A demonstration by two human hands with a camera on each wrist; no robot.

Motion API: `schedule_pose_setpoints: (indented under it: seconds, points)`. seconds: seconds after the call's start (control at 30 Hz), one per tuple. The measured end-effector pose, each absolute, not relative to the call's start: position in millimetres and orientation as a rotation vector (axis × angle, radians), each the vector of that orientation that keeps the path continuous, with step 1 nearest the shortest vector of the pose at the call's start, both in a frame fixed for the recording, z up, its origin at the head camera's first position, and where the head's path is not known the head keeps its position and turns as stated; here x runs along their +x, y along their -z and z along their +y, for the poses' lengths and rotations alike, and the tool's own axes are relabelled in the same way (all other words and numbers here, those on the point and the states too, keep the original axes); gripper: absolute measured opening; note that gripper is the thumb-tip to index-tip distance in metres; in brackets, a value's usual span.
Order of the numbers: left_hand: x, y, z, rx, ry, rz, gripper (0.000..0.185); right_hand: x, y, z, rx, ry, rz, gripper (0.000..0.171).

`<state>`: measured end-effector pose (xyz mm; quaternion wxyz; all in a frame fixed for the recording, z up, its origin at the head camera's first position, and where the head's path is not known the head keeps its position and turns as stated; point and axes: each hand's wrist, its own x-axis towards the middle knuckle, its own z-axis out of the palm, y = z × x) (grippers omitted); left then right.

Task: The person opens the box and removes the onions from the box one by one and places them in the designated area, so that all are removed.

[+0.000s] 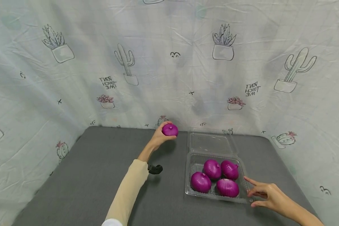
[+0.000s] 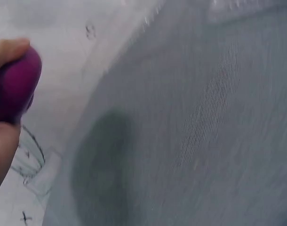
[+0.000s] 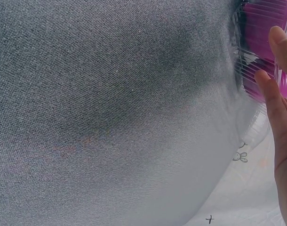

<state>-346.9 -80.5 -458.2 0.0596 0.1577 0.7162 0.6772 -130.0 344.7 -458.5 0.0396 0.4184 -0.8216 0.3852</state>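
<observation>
My left hand grips a purple onion and holds it above the grey table near the back curtain; the left wrist view shows the same onion between my fingers. A clear plastic clamshell box lies open to the right with several purple onions in its tray. My right hand touches the tray's front right corner with straight fingers. In the right wrist view my fingers lie against the ribbed tray wall.
The box's clear lid lies open behind the tray. A small black object sits on the grey table beside my left forearm. A printed cactus curtain closes off the back and both sides.
</observation>
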Motion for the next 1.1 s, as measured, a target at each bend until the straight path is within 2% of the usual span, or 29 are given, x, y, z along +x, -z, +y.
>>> schedule_pose_setpoints:
  seconds: [0.23, 0.4, 0.8, 1.1]
  points:
    - [-366, 467, -82, 0.627, -1.819, 2.122, 0.074, -131, 457, 346, 1.272, -1.152, -2.528, 0.030]
    - [-377, 472, -80, 0.634, -1.804, 2.061, 0.072, -131, 457, 347, 1.290, -1.165, -2.520, 0.030]
    - [-376, 499, -86, 0.623, -1.725, 2.010, 0.066, -129, 460, 344, 1.296, -1.197, -2.530, 0.028]
    - [-379, 497, -87, 0.697, -1.565, 2.213, 0.081, -130, 459, 345, 1.285, -1.223, -2.537, 0.028]
